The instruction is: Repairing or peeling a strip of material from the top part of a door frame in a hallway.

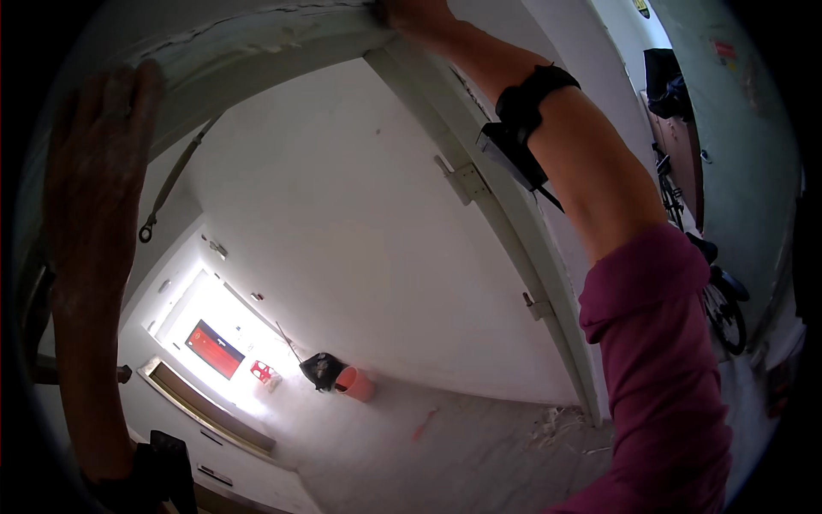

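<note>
Both arms are raised to the top of a pale door frame (282, 53), whose upper edge shows a rough, cracked seam. My left hand (98, 163) lies against the frame at the upper left, its fingers stretched out and a ring on one of them. At the top edge of the view my right hand (417, 12) touches the same beam near its corner; the fingers are cut off and dark, so what they do is hidden. Close to my left hand a metal rod with a ring end (175, 178) hangs down. Hinges (467, 182) sit on the frame's right post.
Beyond the doorway, a pink bucket (355, 385) and a black bag-like thing (321, 371) stand by the white wall. Farther off are a red stool (263, 372) and a red door (214, 349). Debris (558, 427) lies by the post. On the right is a bicycle (724, 313).
</note>
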`<action>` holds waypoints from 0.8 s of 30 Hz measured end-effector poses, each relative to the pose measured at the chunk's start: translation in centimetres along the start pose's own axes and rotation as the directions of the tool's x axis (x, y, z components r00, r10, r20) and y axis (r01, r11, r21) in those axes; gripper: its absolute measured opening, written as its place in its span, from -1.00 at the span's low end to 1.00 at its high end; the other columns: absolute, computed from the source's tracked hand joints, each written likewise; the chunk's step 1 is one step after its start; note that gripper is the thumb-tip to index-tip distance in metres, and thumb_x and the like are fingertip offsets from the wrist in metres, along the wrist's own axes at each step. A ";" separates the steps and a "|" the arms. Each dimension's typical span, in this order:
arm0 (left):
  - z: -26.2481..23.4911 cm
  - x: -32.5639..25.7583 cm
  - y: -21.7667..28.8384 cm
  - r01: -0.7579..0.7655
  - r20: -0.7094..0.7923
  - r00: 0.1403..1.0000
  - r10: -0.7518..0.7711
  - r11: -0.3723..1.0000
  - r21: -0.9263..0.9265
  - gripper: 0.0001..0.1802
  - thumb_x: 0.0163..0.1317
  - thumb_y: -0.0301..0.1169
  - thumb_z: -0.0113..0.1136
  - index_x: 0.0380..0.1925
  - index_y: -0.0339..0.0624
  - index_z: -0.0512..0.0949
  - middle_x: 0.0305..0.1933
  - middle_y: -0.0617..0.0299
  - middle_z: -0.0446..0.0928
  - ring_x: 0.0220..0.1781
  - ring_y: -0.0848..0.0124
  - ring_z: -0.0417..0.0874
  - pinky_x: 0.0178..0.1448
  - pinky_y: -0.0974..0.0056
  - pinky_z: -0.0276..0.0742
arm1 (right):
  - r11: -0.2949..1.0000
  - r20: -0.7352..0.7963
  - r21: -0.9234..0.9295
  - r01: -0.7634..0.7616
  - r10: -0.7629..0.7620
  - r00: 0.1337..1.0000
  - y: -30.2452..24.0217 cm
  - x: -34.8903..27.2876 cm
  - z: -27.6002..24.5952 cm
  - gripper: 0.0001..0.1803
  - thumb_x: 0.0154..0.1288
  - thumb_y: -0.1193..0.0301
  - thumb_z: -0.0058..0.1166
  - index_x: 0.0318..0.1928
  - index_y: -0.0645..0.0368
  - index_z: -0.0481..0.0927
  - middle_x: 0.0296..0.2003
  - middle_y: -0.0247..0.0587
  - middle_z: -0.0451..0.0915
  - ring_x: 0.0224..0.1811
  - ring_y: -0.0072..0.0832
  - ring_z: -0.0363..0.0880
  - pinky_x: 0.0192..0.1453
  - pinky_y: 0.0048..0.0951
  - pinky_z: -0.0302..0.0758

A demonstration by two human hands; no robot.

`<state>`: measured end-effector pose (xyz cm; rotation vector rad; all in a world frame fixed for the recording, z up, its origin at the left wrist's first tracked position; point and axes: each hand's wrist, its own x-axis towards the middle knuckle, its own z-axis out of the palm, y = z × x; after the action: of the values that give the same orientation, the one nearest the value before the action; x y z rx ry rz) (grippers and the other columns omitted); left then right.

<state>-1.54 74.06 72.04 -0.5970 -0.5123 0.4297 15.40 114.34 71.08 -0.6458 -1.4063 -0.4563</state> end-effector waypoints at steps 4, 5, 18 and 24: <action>-0.1 -0.2 -0.1 -0.008 0.009 1.000 0.008 1.000 -0.008 -0.28 0.12 -0.69 0.33 0.35 -0.24 0.43 0.25 0.03 0.56 0.38 0.12 0.52 0.54 -0.02 0.42 | 0.975 -0.039 0.164 -0.151 0.160 0.986 -0.9 -1.1 0.4 -0.74 0.29 0.33 0.04 -0.24 0.25 0.69 -0.28 0.20 0.71 -0.16 0.18 0.68 -0.05 0.09 0.56; 0.5 -0.4 -0.3 -0.026 0.020 0.999 0.027 1.000 -0.006 -0.19 0.13 -0.69 0.36 0.43 -0.21 0.35 0.30 0.01 0.53 0.39 0.08 0.52 0.55 -0.04 0.43 | 0.953 -0.104 0.251 -0.171 0.202 0.974 -0.8 -1.4 0.6 -0.74 0.31 0.32 0.03 -0.24 0.25 0.69 -0.28 0.19 0.71 -0.16 0.16 0.69 -0.05 0.07 0.57; 0.4 0.0 -0.6 -0.030 -0.017 0.999 0.030 1.000 0.004 -0.22 0.06 -0.73 0.35 0.36 -0.23 0.41 0.26 0.02 0.53 0.37 0.12 0.54 0.53 -0.02 0.44 | 0.624 -0.268 0.780 0.038 0.278 0.922 -4.3 -2.8 -1.8 -0.74 0.43 0.31 0.10 -0.26 0.29 0.64 -0.51 -0.15 0.64 -0.52 -0.44 0.59 -0.38 -0.34 0.53; 1.2 -0.3 -1.1 -0.058 0.057 0.997 0.057 0.998 0.024 -0.02 0.08 -0.71 0.45 0.52 -0.09 0.25 0.35 0.01 0.47 0.41 0.00 0.50 0.47 -0.02 0.55 | 0.295 -0.170 0.951 0.087 0.269 0.948 -3.1 -2.8 -5.6 -0.68 0.45 0.28 0.12 -0.39 0.27 0.61 -0.53 -0.27 0.60 -0.54 -0.50 0.50 -0.44 -0.36 0.42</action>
<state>-2.19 73.53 73.46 -0.5776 -0.5434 0.5082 17.31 108.10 68.48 0.3716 -1.0568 0.4392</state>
